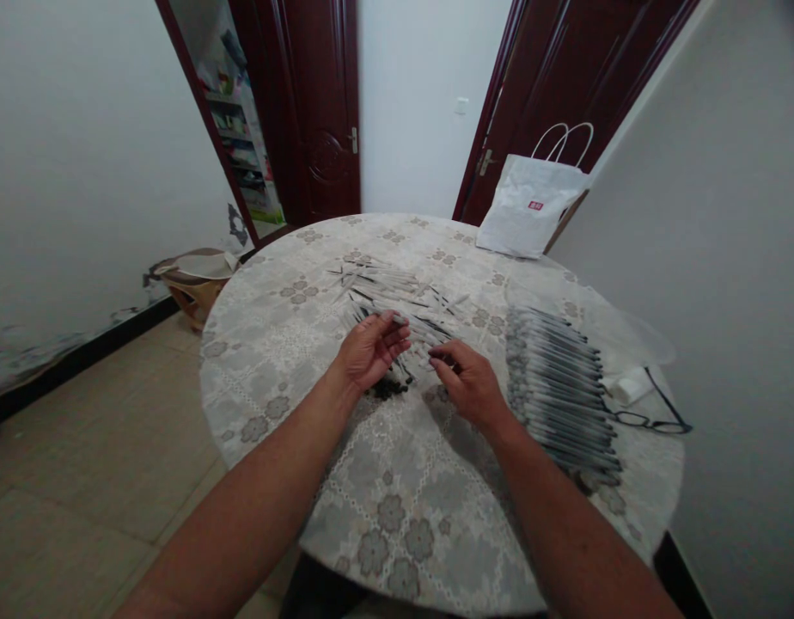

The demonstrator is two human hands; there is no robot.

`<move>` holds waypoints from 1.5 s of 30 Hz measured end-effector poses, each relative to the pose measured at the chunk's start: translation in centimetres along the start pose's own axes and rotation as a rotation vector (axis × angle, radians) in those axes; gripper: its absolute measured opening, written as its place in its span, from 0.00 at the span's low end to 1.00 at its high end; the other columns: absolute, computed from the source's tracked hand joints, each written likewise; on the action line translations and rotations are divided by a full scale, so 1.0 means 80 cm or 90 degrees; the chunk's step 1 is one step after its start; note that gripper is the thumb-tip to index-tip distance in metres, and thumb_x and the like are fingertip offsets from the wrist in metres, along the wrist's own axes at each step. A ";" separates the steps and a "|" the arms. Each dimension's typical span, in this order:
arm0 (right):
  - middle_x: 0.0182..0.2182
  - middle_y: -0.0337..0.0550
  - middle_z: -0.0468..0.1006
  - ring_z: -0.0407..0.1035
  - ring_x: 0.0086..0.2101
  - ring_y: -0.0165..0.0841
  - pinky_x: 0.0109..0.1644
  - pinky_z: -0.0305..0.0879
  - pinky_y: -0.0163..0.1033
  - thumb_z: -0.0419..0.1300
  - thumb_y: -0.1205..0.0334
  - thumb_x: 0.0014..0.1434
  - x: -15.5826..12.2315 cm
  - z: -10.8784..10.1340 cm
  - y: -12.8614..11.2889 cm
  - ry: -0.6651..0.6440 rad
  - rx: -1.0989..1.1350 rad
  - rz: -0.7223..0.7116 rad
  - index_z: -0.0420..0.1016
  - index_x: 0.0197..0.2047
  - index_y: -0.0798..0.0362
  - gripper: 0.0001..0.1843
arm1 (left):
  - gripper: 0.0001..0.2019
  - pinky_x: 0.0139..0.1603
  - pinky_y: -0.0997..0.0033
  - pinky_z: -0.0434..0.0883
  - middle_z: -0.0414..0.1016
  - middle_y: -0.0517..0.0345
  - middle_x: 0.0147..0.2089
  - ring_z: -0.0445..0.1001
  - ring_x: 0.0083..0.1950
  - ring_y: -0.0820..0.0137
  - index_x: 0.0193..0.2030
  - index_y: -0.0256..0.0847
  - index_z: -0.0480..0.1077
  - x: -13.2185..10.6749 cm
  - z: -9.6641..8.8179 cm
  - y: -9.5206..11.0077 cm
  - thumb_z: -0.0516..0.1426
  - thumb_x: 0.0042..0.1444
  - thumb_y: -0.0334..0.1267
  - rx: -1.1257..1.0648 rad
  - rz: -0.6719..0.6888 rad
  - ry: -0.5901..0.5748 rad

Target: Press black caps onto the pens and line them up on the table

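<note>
A loose heap of grey pens [390, 292] lies in the middle of a round table covered with a flower-patterned cloth [397, 499]. My left hand [371, 348] hovers palm-up over the near edge of the heap, its fingers curled around a thin grey pen. My right hand [467, 383] is beside it, fingers pinched on the other end of what looks like the same pen. A small cluster of black pen caps [392, 387] sits on the cloth just below my left hand. A neat row of several finished pens [561, 387] lies to the right of my right hand.
A white paper bag [532, 211] with handles stands at the table's far right edge by the wall. Black-rimmed glasses [655, 417] and a small white object [629, 387] lie at the right edge. A brown basket [197, 288] sits on the floor to the left. Two dark red doors stand behind.
</note>
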State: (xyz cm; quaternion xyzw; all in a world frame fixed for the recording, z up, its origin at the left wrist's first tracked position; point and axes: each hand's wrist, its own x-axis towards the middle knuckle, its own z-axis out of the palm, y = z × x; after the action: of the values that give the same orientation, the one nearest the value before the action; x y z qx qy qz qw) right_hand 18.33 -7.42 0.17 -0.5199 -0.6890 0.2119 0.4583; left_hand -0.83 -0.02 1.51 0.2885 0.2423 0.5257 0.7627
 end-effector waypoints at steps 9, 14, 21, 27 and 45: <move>0.42 0.46 0.76 0.72 0.40 0.35 0.38 0.63 0.35 0.58 0.64 0.67 -0.004 0.040 -0.014 -0.287 -0.530 -0.050 0.79 0.44 0.49 0.08 | 0.12 0.37 0.73 0.79 0.82 0.53 0.40 0.82 0.39 0.69 0.40 0.37 0.74 0.010 -0.011 0.003 0.69 0.55 0.39 -0.046 0.057 0.078; 0.41 0.45 0.75 0.73 0.37 0.35 0.36 0.63 0.35 0.55 0.69 0.65 -0.003 0.049 -0.008 -0.230 -0.510 -0.038 0.75 0.41 0.51 0.08 | 0.14 0.38 0.71 0.79 0.81 0.53 0.41 0.83 0.42 0.66 0.40 0.38 0.74 0.002 -0.006 0.004 0.71 0.50 0.37 0.015 0.044 0.050; 0.35 0.44 0.78 0.74 0.35 0.36 0.42 0.69 0.39 0.53 0.66 0.65 -0.005 0.031 -0.004 0.106 -0.196 -0.054 0.73 0.41 0.51 0.08 | 0.14 0.41 0.69 0.79 0.81 0.47 0.40 0.82 0.43 0.63 0.39 0.35 0.77 -0.009 0.001 -0.001 0.72 0.48 0.37 0.158 0.007 -0.021; 0.37 0.45 0.80 0.76 0.37 0.39 0.43 0.71 0.41 0.54 0.59 0.67 -0.004 0.030 -0.006 0.126 -0.052 -0.011 0.76 0.42 0.50 0.10 | 0.17 0.39 0.65 0.79 0.81 0.47 0.38 0.81 0.40 0.63 0.39 0.37 0.75 -0.012 0.003 -0.019 0.72 0.47 0.41 0.195 -0.024 -0.037; 0.39 0.46 0.83 0.77 0.38 0.39 0.45 0.71 0.42 0.63 0.52 0.62 0.001 0.042 0.014 0.156 0.203 0.115 0.80 0.44 0.52 0.13 | 0.17 0.43 0.65 0.78 0.81 0.48 0.41 0.80 0.41 0.65 0.40 0.35 0.77 -0.007 0.000 -0.027 0.73 0.47 0.40 0.204 -0.033 -0.063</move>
State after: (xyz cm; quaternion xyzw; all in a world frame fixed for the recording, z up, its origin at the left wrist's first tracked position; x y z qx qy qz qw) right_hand 16.01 -6.29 -2.30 -0.5219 -0.5367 0.2937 0.5943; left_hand 0.41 -1.14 0.09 0.4258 0.2923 0.4453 0.7314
